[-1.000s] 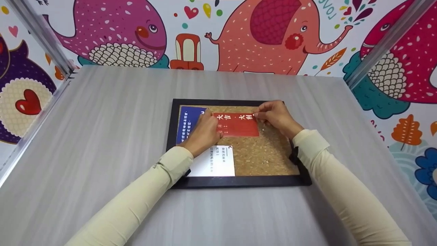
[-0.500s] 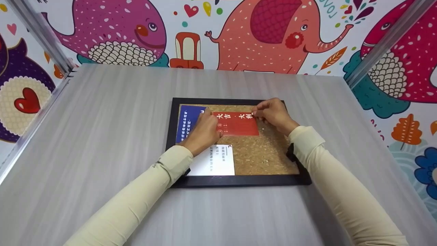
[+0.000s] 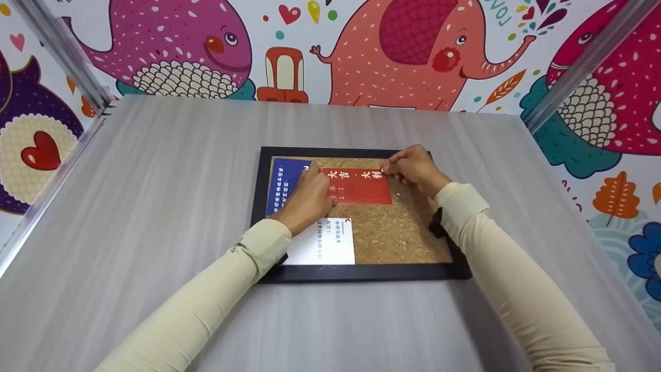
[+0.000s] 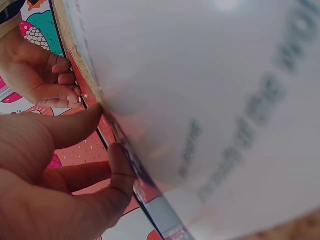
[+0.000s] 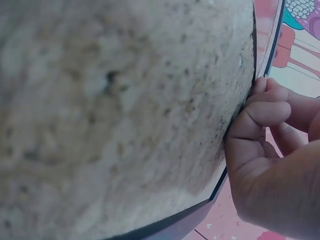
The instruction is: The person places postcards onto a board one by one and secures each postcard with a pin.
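Note:
A red card (image 3: 361, 191) with white characters lies across the upper part of a framed cork board (image 3: 403, 232). My left hand (image 3: 308, 199) rests over the card's left end, its thumb and fingers apart and touching it. In the left wrist view, that hand's fingertips meet the board surface. My right hand (image 3: 415, 168) pinches a tiny white pin (image 4: 80, 99) at the card's upper right corner; its shape is mostly hidden by the fingertips. A blue card (image 3: 284, 181) lies left of the red one, partly under my left hand. A white card (image 3: 330, 248) lies below.
The board's black frame (image 3: 361, 273) lies flat on a grey wood-grain table (image 3: 181, 170). Walls with cartoon animals (image 3: 403, 62) stand behind and at the sides. Bare cork shows at the board's lower right.
My right hand has shifted slightly left and its wrist has drawn in a little, with the fingertips staying at the card's upper right corner. My left hand holds its place.

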Tool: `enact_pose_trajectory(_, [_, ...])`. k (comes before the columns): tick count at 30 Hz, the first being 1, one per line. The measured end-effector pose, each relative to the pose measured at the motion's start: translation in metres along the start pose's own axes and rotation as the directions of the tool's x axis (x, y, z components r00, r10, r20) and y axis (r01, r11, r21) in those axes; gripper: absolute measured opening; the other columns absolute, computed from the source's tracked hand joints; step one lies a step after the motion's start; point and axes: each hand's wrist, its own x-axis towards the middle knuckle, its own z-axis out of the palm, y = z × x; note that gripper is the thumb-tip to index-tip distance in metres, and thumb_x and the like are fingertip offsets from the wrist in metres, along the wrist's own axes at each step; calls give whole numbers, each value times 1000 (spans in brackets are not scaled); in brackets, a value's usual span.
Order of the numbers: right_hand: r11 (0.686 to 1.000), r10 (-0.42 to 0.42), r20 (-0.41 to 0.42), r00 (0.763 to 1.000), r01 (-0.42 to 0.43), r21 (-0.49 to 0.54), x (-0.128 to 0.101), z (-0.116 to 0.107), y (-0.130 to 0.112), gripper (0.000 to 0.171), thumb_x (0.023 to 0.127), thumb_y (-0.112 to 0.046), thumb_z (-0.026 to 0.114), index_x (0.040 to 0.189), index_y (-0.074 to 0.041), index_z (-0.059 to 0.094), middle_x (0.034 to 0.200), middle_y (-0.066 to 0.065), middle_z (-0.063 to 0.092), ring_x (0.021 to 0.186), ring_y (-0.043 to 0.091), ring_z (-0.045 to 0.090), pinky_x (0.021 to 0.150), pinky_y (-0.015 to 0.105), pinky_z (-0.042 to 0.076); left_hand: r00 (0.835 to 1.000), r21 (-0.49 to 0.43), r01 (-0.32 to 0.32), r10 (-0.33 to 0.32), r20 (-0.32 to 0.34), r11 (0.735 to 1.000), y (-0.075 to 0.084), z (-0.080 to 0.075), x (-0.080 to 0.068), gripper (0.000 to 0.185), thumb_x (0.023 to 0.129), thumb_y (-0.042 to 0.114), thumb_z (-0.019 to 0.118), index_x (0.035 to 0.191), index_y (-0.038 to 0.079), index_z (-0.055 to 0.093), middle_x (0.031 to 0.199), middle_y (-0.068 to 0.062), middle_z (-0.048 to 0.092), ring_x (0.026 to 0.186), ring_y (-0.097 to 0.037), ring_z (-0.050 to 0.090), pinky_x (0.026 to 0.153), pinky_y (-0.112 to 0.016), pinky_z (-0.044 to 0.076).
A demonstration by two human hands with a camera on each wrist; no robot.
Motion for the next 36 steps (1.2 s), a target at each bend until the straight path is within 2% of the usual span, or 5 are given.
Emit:
enact_pose_trajectory(7, [993, 117, 16, 993, -116, -35, 3, -2, -8, 9, 103, -8, 75, 95, -3, 76, 80, 3, 66, 65, 13, 53, 57, 28, 44, 1000, 29, -10, 11, -7, 1000, -2, 2, 1, 19, 86, 8, 89, 79, -2, 74, 121, -22, 60, 103, -36, 62, 98, -45, 56])
enact_pose_trajectory(12, [986, 168, 36, 985, -167, -8, 5, -5, -11, 10, 103, -9, 76, 94, -4, 77, 79, 2, 66, 65, 13, 52, 57, 27, 42, 999, 55, -34, 35, -25, 998, -4, 3, 1, 21, 85, 7, 89, 75, 1, 71, 118, -20, 60, 99, -34, 61, 95, -45, 56])
enact_pose_trajectory(19, [986, 167, 44, 985, -168, 8, 4, -5, -11, 12, 104, -9, 75, 93, -3, 76, 74, 1, 63, 64, 12, 51, 57, 26, 42, 994, 52, -82, 85, -64, 995, -7, 6, 1, 20, 81, 3, 86, 70, 2, 69, 113, -20, 61, 96, -36, 62, 93, -48, 56])
enact_pose_trajectory(25, [981, 192, 6, 981, -192, 3, 6, -2, -12, 19, 102, -4, 71, 84, -5, 75, 73, 3, 62, 64, 14, 51, 57, 27, 42, 997, 51, -69, 71, -42, 996, -6, 5, 1, 26, 84, 6, 87, 68, 3, 66, 116, -21, 61, 98, -35, 62, 95, -47, 56])
enact_pose_trajectory(36, [987, 160, -25, 987, -161, -30, 10, 3, -11, 27, 99, -1, 70, 72, -6, 70, 64, 3, 57, 56, 13, 48, 52, 27, 40, 1000, 29, -11, 11, -15, 1000, -6, 4, 1, 26, 85, 8, 88, 71, 4, 67, 123, -20, 59, 100, -32, 62, 94, -43, 57])
